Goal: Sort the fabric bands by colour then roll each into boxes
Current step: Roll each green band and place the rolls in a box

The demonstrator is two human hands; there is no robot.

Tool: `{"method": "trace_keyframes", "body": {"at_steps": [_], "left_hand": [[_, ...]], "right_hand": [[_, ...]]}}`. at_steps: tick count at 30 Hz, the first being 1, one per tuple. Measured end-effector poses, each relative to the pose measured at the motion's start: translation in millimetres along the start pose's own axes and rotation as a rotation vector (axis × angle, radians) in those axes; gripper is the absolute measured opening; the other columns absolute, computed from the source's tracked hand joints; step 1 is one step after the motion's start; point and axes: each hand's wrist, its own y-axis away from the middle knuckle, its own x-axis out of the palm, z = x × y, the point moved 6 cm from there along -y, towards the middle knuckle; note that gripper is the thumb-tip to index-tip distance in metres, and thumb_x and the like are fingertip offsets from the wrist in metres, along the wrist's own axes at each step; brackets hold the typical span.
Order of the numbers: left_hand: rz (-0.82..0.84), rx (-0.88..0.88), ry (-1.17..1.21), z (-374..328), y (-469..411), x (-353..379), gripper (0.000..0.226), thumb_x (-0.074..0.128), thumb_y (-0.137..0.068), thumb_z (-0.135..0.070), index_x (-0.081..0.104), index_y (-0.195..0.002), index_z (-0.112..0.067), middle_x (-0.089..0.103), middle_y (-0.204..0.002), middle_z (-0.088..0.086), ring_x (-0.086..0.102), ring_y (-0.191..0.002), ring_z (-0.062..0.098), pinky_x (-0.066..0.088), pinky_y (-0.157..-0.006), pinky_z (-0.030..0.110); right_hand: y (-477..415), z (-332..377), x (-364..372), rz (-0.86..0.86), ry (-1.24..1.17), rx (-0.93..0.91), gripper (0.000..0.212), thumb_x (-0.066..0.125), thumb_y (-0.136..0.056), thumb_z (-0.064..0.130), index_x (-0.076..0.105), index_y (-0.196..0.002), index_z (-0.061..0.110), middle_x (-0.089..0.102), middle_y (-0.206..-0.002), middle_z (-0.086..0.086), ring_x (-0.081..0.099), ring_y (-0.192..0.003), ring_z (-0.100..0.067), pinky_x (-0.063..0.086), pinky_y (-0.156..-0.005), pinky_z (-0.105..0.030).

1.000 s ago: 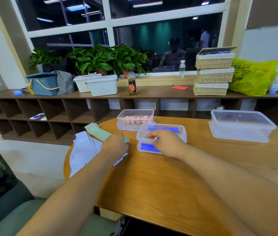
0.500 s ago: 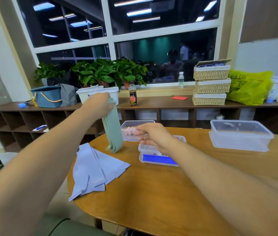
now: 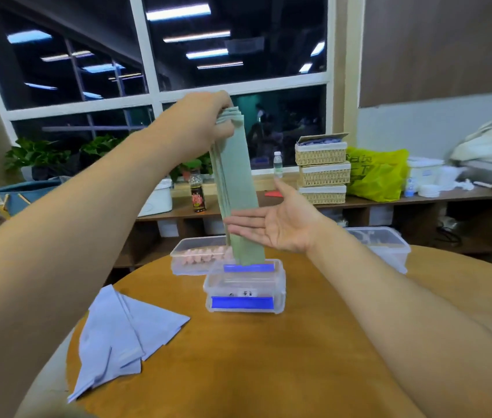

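My left hand (image 3: 201, 125) is raised high and grips the top ends of several green fabric bands (image 3: 235, 182), which hang straight down over a clear plastic box with blue clips (image 3: 244, 292). My right hand (image 3: 277, 226) is open, palm up, with straight fingers against the lower part of the hanging bands. Several lilac bands (image 3: 118, 336) lie fanned out on the round wooden table (image 3: 253, 366) at the left. Behind the blue-clipped box stands a clear box with pink rolls (image 3: 198, 256) inside.
A larger clear lidded box (image 3: 380, 245) sits on the table at the right. Behind the table runs a low wooden shelf with stacked wicker baskets (image 3: 321, 168), a yellow bag (image 3: 377, 175), a dark bottle (image 3: 198, 194), white bins and potted plants.
My left hand lifted the green bands from the table to well above the boxes. My right hand left the blue-clipped box, rose and turned palm up against the hanging bands.
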Motion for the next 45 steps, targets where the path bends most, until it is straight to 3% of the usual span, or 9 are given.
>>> {"method": "trace_keyframes", "body": {"at_steps": [7, 12, 14, 19, 23, 29, 34, 38, 45], "left_hand": [[0.067, 0.223, 0.109, -106, 10, 37, 0.015, 0.06, -0.098, -0.031, 0.06, -0.111, -0.024, 0.065, -0.101, -0.004, 0.061, -0.09, 0.02, 0.055, -0.079, 0.046], [0.184, 0.349, 0.154, -147, 63, 103, 0.013, 0.062, -0.097, -0.028, 0.061, -0.109, -0.023, 0.06, -0.1, -0.006, 0.061, -0.092, 0.02, 0.049, -0.075, 0.04], [0.129, 0.4, 0.157, -151, 92, 125, 0.012, 0.058, -0.096, -0.022, 0.062, -0.107, -0.018, 0.06, -0.096, 0.0, 0.058, -0.091, 0.024, 0.045, -0.072, 0.04], [-0.045, 0.502, 0.218, -136, 159, 169, 0.027, 0.053, -0.096, -0.021, 0.07, -0.112, -0.009, 0.065, -0.094, 0.004, 0.055, -0.087, 0.021, 0.041, -0.074, 0.029], [-0.11, 0.508, 0.285, -122, 202, 185, 0.026, 0.07, -0.09, -0.015, 0.071, -0.116, -0.01, 0.071, -0.105, 0.001, 0.058, -0.095, 0.014, 0.042, -0.081, 0.024], [-0.061, 0.646, 0.344, -127, 249, 205, 0.025, 0.053, -0.106, -0.02, 0.064, -0.127, -0.014, 0.07, -0.12, 0.002, 0.062, -0.106, 0.017, 0.05, -0.094, 0.025], [0.032, 0.699, 0.38, -145, 267, 235, 0.025, 0.063, -0.107, -0.024, 0.069, -0.128, -0.012, 0.069, -0.129, 0.002, 0.064, -0.115, 0.018, 0.044, -0.103, 0.02], [0.029, 0.748, 0.42, -180, 265, 260, 0.025, 0.061, -0.108, -0.024, 0.064, -0.13, -0.014, 0.068, -0.127, 0.001, 0.064, -0.114, 0.02, 0.055, -0.094, 0.03], [0.062, 0.796, 0.492, -245, 246, 297, 0.026, 0.058, -0.107, -0.025, 0.063, -0.13, -0.014, 0.067, -0.123, 0.001, 0.062, -0.108, 0.019, 0.052, -0.089, 0.029]], "right_hand": [[52, 36, -56, -0.126, -0.11, -0.074, 0.112, 0.046, -0.093, 0.084, 0.033, -0.151, -0.011, 0.054, -0.144, -0.039, 0.058, -0.134, -0.051, 0.05, -0.114, -0.05], [72, 38, -97, -0.296, -0.071, -0.139, 0.087, 0.053, -0.099, 0.071, 0.053, -0.14, -0.006, 0.068, -0.124, -0.034, 0.074, -0.106, -0.048, 0.065, -0.081, -0.057], [73, 33, -112, -0.364, -0.075, -0.147, 0.079, 0.052, -0.102, 0.065, 0.057, -0.135, -0.007, 0.074, -0.112, -0.029, 0.078, -0.092, -0.043, 0.065, -0.069, -0.054], [55, 5, -144, -0.483, -0.05, -0.091, 0.077, 0.069, -0.096, 0.05, 0.055, -0.136, -0.014, 0.07, -0.124, -0.032, 0.072, -0.108, -0.043, 0.057, -0.083, -0.051], [41, -21, -168, -0.569, -0.084, -0.107, 0.062, 0.068, -0.099, 0.038, 0.059, -0.135, -0.012, 0.072, -0.119, -0.029, 0.075, -0.097, -0.042, 0.059, -0.079, -0.05], [50, -39, -205, -0.677, 0.023, -0.178, 0.053, 0.079, -0.091, 0.033, 0.069, -0.134, 0.003, 0.077, -0.118, -0.02, 0.076, -0.106, -0.037, 0.061, -0.09, -0.046], [81, -50, -240, -0.767, 0.076, -0.191, 0.058, 0.091, -0.08, 0.023, 0.069, -0.13, 0.003, 0.078, -0.114, -0.019, 0.078, -0.102, -0.037, 0.062, -0.086, -0.046], [101, -56, -268, -0.811, 0.144, -0.126, 0.048, 0.082, -0.086, 0.009, 0.068, -0.13, 0.0, 0.078, -0.115, -0.021, 0.076, -0.103, -0.038, 0.061, -0.083, -0.047], [126, -52, -318, -0.81, 0.285, 0.021, 0.038, 0.059, -0.098, 0.005, 0.059, -0.134, -0.006, 0.076, -0.111, -0.025, 0.076, -0.095, -0.038, 0.059, -0.085, -0.046]]}}
